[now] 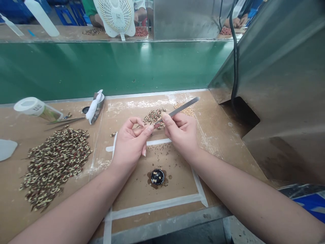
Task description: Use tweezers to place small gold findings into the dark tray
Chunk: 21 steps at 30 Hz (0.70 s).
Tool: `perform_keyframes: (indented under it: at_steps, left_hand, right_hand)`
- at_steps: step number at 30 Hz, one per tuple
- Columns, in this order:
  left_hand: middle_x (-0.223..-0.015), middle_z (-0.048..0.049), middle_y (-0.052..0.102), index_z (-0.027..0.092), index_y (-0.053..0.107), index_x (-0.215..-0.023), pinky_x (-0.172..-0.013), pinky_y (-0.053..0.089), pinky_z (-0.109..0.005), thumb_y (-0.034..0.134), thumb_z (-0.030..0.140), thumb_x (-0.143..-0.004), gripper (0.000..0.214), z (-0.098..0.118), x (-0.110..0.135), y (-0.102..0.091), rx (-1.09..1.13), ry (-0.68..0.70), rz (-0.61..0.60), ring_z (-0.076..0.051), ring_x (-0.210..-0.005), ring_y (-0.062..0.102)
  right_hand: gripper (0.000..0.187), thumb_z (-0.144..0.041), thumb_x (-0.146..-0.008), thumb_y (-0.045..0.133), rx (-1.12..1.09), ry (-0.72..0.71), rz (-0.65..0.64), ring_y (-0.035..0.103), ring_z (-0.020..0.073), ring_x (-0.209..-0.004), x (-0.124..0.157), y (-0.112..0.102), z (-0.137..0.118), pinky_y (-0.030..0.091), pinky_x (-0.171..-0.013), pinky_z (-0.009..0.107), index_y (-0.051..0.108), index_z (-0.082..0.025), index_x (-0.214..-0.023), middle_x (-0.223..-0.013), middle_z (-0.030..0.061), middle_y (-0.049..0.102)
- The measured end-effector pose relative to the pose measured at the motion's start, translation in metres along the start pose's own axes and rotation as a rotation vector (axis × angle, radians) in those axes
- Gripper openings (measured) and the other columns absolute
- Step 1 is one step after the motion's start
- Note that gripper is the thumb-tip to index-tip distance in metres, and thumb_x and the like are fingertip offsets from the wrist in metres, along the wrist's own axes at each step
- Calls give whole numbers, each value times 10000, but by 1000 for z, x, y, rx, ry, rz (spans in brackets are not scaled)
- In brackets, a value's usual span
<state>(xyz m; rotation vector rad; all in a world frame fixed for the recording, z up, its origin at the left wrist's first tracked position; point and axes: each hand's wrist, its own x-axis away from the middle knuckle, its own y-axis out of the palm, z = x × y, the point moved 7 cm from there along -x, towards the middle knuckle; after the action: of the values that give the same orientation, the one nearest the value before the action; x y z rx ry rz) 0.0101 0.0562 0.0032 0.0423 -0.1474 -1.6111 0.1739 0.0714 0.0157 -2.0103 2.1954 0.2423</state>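
Note:
My left hand (132, 140) is closed in a pinch, thumb against fingertips. Whatever small piece sits there is too small to make out. Slim metal tweezers (184, 106) are gripped in my right hand (181, 134), their narrow end meeting my left fingertips. Just beyond both hands lies a small heap of brown, cream and red pieces (152, 116). Tan grains (186, 110) are spread behind my right hand. Nearer me, a small round black dish (157, 177) holds several tan bits, with a dark wet stain around it.
A large heap of similar pieces (58, 162) covers the left side. Behind it are a tilted translucent cup (38, 106), another pair of tweezers (67, 122) and a white cloth (93, 107). A metal housing (284, 101) bounds the right, a green panel (127, 67) the back. Other people's hands work beyond.

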Motion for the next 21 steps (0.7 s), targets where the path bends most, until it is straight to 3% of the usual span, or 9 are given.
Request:
perform_keyframes:
  at_steps: [3, 9, 16, 19, 21]
  left_hand:
    - [-686, 68, 754, 266, 453, -925, -325, 237, -177, 823, 380, -906, 388, 0, -1, 1, 3, -4, -10, -53, -297, 424]
    - [-461, 97, 615, 258, 487, -939, -374, 286, -166, 782, 366, -950, 314, 2, 0, 3, -40, 7, -39, -93, -342, 520]
    - [-524, 72, 677, 266, 483, -993, -384, 356, -178, 789, 391, -939, 335, -1, 0, 3, -48, -20, -50, -108, -364, 545]
    - [-606, 58, 707, 267, 496, -1045, -374, 350, -194, 794, 406, -926, 350, 0, 0, 2, -51, -33, -39, -117, -384, 574]
    - [-794, 8, 772, 263, 514, -1083, -376, 353, -212, 778, 414, -933, 339, 7, -1, -2, -71, 0, -3, -110, -419, 587]
  right_hand:
    - [550, -672, -914, 728, -8, -23, -3, 354, 117, -513, 0, 0, -1, 258, -482, 300, 607, -216, -632, -519, -43, 413]
    - [507, -650, -925, 724, 7, -22, -15, 373, 122, -529, -1, -2, -4, 274, -488, 295, 671, -209, -682, -539, -38, 435]
    - [471, -609, -943, 718, 14, -34, -9, 367, 124, -535, 0, -2, -5, 266, -490, 296, 689, -210, -694, -552, -35, 435]
    - [462, -601, -952, 710, 11, -44, -16, 356, 121, -521, 0, -3, -4, 256, -492, 300, 699, -209, -708, -551, -38, 428]
    - [458, -578, -962, 703, 20, -60, 2, 351, 119, -519, -4, -7, -4, 252, -497, 302, 676, -210, -691, -546, -42, 415]
